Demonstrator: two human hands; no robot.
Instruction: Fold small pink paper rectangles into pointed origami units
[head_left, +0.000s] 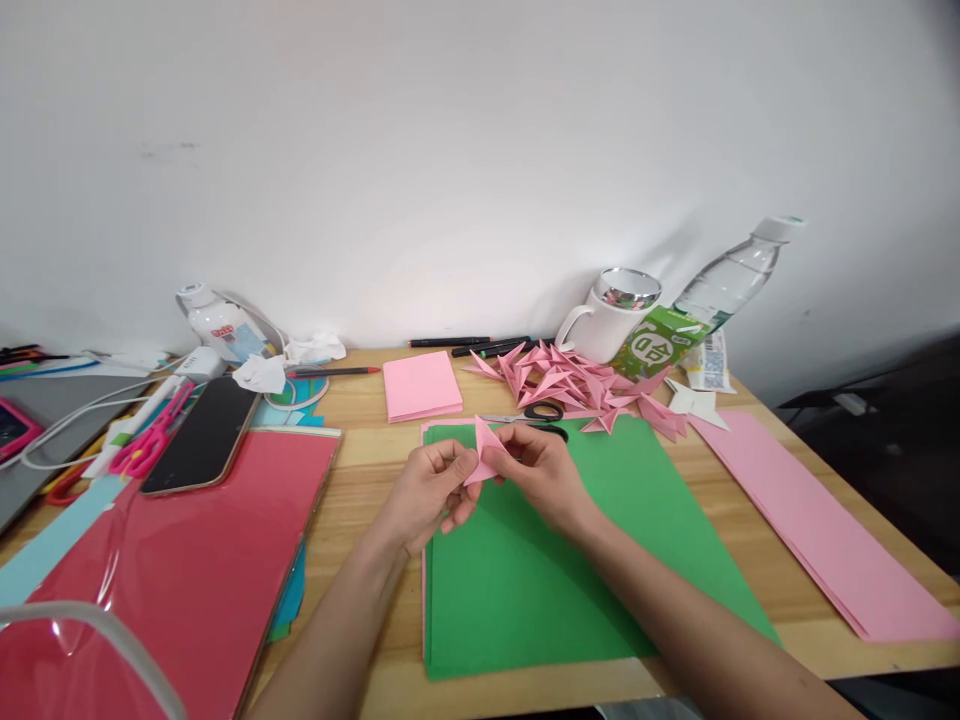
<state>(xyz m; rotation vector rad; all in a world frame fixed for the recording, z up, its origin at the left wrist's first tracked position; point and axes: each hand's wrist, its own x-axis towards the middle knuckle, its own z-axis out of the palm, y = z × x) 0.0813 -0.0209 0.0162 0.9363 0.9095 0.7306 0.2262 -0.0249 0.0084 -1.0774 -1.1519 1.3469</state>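
Observation:
Between my two hands is a small folded piece of pink paper (486, 447), with a point sticking up. My left hand (435, 485) pinches its lower left side between thumb and fingers. From the right, my right hand (541, 472) grips the same piece, thumb pressed on its face. Both hands are over the green paper sheets (585, 570). Just behind them lie black-handled scissors (543, 411), partly hidden by my right hand. Beyond is a heap of folded pink paper pieces (559, 378). A stack of square pink paper (422, 386) sits behind my left hand.
A white mug (604, 320), a green carton (661, 345) and a water bottle (739, 272) stand at back right. Pink paper strips (817, 525) lie along the right. On the left are a phone (202, 438), pink scissors (157, 432) and a red folder (187, 570).

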